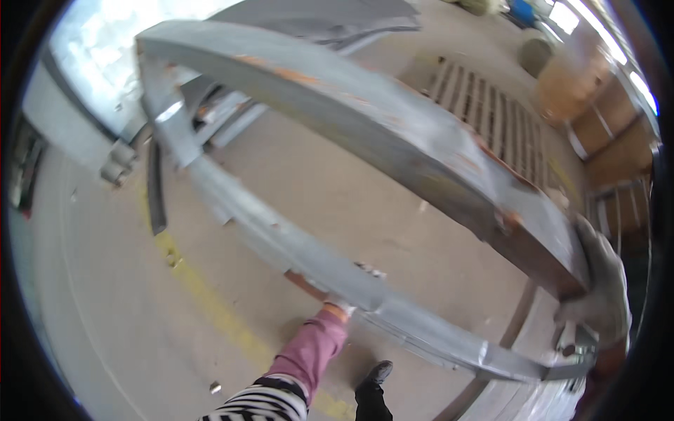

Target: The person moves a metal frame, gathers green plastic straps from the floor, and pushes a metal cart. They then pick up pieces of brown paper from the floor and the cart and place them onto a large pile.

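A long grey metal door-frame-like part (393, 119), with rust-brown patches and dents along its broad upper beam, stretches across the view from upper left to lower right. My left hand (340, 304), in a light glove below a pink sleeve, grips its thin lower rail from beneath. Light fingertips show over the rail's far edge. At the right end my right hand (602, 288), in a grey-white work glove, is closed around the corner where beam and rail meet. Part of that hand is hidden in the dark rim.
A slatted pallet (484, 105) lies beyond the beam, near stacked brown cartons (618, 137). Dark grey sheets (330, 17) lie at the back. A yellow line (210, 302) crosses the floor. A black strip (155, 189) lies left; a wrapped stack (519, 400) stands lower right.
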`<action>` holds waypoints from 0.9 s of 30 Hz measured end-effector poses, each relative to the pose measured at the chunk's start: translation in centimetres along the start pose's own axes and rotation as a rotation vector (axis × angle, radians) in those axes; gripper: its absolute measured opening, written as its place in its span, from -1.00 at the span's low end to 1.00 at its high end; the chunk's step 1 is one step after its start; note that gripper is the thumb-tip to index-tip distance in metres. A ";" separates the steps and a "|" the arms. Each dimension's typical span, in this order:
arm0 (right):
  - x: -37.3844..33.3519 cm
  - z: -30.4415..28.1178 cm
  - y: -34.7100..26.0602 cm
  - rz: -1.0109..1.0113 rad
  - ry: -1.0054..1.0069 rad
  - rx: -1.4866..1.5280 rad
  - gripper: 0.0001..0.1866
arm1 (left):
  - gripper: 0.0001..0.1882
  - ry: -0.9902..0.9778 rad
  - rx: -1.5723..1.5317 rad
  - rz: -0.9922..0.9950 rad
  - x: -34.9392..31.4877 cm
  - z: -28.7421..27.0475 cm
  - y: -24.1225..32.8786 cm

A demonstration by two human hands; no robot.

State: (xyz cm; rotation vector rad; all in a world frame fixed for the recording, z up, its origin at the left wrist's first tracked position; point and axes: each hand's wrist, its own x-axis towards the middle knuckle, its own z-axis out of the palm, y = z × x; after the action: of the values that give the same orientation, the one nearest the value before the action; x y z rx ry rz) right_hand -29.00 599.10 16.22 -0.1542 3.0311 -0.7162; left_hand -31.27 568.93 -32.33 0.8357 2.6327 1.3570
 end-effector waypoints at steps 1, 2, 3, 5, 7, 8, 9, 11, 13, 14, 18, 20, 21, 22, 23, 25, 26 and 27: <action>1.5 -0.8 0.5 -0.086 0.001 -0.069 0.11 | -0.70 -0.076 0.266 0.027 1.2 -2.1 2.3; 3.1 -1.1 0.5 -0.172 -0.005 -0.148 0.12 | -0.70 -0.105 0.204 0.099 1.6 -2.7 2.5; 4.5 -1.7 -0.3 -0.122 -0.031 -0.156 0.14 | -0.69 0.095 -0.634 -0.078 1.7 -3.8 2.2; 5.9 -2.5 -0.8 0.020 -0.058 -0.184 0.09 | -0.67 0.359 -2.301 -0.665 3.0 -1.3 1.1; 3.4 -0.2 -0.6 0.121 -0.038 -0.152 0.04 | -0.66 0.270 -2.300 -0.643 1.7 -0.7 -0.6; 0.8 3.5 -0.3 -0.047 0.239 -0.420 -0.06 | -0.65 0.271 -2.257 -0.565 0.0 -1.5 -3.0; -0.7 4.8 0.1 -0.221 0.495 -0.708 -0.15 | -0.65 0.259 -2.252 -0.564 0.0 -1.6 -3.4; -6.9 12.1 2.8 -0.075 0.420 -0.497 -0.15 | -0.67 0.323 -2.086 -0.483 0.0 -2.3 -4.0; -12.1 20.5 8.8 0.432 -0.245 -0.641 0.00 | -0.67 0.204 -2.131 -0.444 1.9 0.3 -2.5; -12.4 23.3 11.0 0.452 -0.523 -0.515 -0.28 | -0.67 0.132 -2.115 -0.394 2.7 0.4 -3.0; -11.3 31.1 17.8 0.159 0.166 -0.515 -0.82 | -0.65 0.108 -1.312 -0.519 1.7 2.2 -14.2; -11.0 33.1 21.0 0.176 0.110 -0.534 -0.86 | -0.64 -0.015 -1.176 -0.390 3.7 1.7 -11.8; -11.0 33.8 22.5 0.166 0.066 -0.561 -0.89 | -0.64 -0.070 -1.111 -0.316 4.8 1.8 -10.8; -11.1 34.7 23.9 0.171 0.066 -0.552 -0.89 | -0.64 -0.076 -1.104 -0.322 5.2 2.0 -10.2; -11.6 35.5 25.2 0.176 0.031 -0.548 -0.88 | -0.64 0.135 -1.502 -0.683 5.3 2.6 -9.7; -10.8 37.3 26.8 0.163 -0.006 -0.503 -0.87 | -0.64 0.415 -1.830 -1.068 5.9 3.0 -10.7; -9.2 36.7 27.1 0.253 -0.061 -0.484 -0.88 | -0.64 0.408 -1.765 -1.088 7.2 3.5 -11.6; -7.9 36.5 28.1 0.352 -0.122 -0.474 -0.89 | -0.64 0.390 -1.707 -1.116 8.6 4.6 -12.5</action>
State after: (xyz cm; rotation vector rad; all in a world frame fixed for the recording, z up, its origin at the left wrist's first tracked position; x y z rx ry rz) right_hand -21.99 608.63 -28.94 0.3098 2.9288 0.0366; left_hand -42.72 570.74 -43.19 -0.9467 0.6796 2.3090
